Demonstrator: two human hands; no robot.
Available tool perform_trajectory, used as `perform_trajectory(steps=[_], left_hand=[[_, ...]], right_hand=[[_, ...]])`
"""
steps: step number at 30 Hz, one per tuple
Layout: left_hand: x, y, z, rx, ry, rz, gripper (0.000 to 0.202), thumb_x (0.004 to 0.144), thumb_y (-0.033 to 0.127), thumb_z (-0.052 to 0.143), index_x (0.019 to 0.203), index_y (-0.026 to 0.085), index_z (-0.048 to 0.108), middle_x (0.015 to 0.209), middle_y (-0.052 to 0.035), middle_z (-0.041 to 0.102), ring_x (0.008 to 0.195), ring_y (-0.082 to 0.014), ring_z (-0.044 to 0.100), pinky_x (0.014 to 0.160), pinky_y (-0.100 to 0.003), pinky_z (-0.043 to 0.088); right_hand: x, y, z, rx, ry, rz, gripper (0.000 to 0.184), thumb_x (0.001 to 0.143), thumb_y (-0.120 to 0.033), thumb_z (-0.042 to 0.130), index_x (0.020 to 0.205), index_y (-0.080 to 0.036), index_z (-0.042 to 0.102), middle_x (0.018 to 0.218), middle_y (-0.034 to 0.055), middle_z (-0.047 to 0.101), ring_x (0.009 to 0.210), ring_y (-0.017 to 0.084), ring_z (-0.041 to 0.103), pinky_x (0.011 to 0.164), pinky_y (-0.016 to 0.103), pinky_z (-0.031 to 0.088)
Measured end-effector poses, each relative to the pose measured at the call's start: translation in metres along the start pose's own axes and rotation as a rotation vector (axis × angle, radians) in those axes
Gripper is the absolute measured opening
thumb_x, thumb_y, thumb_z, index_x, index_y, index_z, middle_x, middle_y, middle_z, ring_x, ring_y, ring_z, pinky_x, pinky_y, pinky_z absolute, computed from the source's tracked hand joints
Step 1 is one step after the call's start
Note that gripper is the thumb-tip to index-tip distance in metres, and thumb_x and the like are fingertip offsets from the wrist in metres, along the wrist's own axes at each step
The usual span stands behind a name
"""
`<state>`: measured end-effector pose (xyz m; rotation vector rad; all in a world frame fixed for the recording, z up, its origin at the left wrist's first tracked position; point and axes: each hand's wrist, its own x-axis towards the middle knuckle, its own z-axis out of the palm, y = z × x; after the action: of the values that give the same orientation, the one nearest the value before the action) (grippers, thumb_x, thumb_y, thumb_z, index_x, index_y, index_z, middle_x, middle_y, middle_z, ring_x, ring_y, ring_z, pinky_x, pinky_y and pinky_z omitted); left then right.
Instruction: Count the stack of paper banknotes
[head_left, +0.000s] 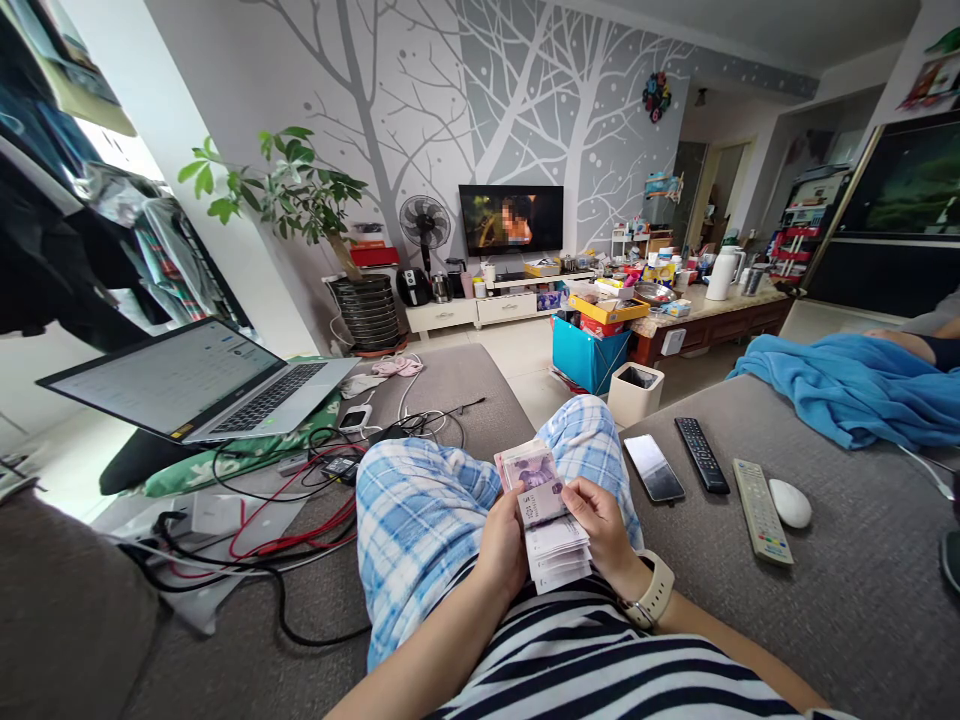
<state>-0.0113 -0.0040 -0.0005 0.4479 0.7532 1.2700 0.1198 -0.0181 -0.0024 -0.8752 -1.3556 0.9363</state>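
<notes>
A stack of banknotes [536, 505] is held over my lap, between my two hands. Purple-pink notes show on top, and their lower ends fan out as pale strips toward my striped shirt. My left hand [504, 540] is closed around the stack's left side, thumb lying along the edge. On the right side, my right hand [602, 525] pinches the notes between thumb and fingers; a pale watch [654, 592] is on that wrist. Under the hands are my blue checked trousers [420, 510]. The fingers beneath the notes are hidden.
To the right on the sofa lie a phone [654, 468], a black remote [701, 456], a beige remote [762, 512] and a white mouse [790, 503]. At left are an open laptop [255, 400] and tangled cables [300, 515]. A bin [634, 397] stands ahead.
</notes>
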Motion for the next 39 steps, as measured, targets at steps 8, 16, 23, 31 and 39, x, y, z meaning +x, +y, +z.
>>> perform_trajectory(steps=[8,16,23,31,39], left_hand=[[-0.003,0.003,0.005,-0.009,0.023,-0.016,0.022,0.081,0.026,0.064,0.098,0.011,0.066,0.086,-0.0118,0.075,0.079,-0.0273,0.073,0.077,-0.039,0.057],[0.002,0.002,0.007,-0.035,0.054,-0.029,0.023,0.081,0.024,0.06,0.098,0.009,0.066,0.09,-0.0138,0.075,0.08,-0.028,0.073,0.079,-0.041,0.057],[0.013,-0.007,-0.002,0.011,0.105,0.007,0.028,0.078,0.027,0.063,0.098,0.008,0.066,0.087,-0.0159,0.074,0.075,-0.0291,0.072,0.076,-0.044,0.058],[0.012,-0.008,-0.006,0.009,0.071,0.028,0.027,0.073,0.024,0.069,0.096,0.009,0.067,0.084,-0.0128,0.074,0.075,-0.0271,0.072,0.071,-0.039,0.058],[0.008,-0.006,-0.005,0.05,0.045,0.031,0.031,0.067,0.018,0.073,0.096,0.01,0.067,0.081,-0.0128,0.074,0.073,-0.0284,0.072,0.07,-0.041,0.059]], right_hand=[[0.0,0.0,0.0,0.058,-0.004,-0.003,0.034,0.091,-0.045,0.056,0.068,-0.02,0.053,0.063,-0.0027,0.046,0.059,0.013,0.04,0.055,0.026,0.033],[0.0,0.002,-0.001,0.109,-0.027,-0.056,0.044,0.095,-0.051,0.048,0.065,-0.02,0.057,0.061,-0.0005,0.052,0.06,0.015,0.048,0.06,0.028,0.038],[0.002,0.003,-0.002,0.048,-0.058,0.02,0.042,0.09,-0.049,0.057,0.06,-0.02,0.056,0.057,-0.0001,0.057,0.055,0.014,0.05,0.058,0.027,0.038],[-0.001,-0.001,-0.001,-0.283,0.04,0.016,0.023,0.078,-0.032,0.07,0.07,-0.02,0.052,0.063,-0.0044,0.05,0.058,0.012,0.045,0.057,0.026,0.036],[0.001,0.008,-0.001,-0.343,0.202,0.007,0.034,0.075,-0.032,0.072,0.099,-0.022,0.05,0.076,-0.0035,0.056,0.064,0.015,0.052,0.063,0.028,0.044]])
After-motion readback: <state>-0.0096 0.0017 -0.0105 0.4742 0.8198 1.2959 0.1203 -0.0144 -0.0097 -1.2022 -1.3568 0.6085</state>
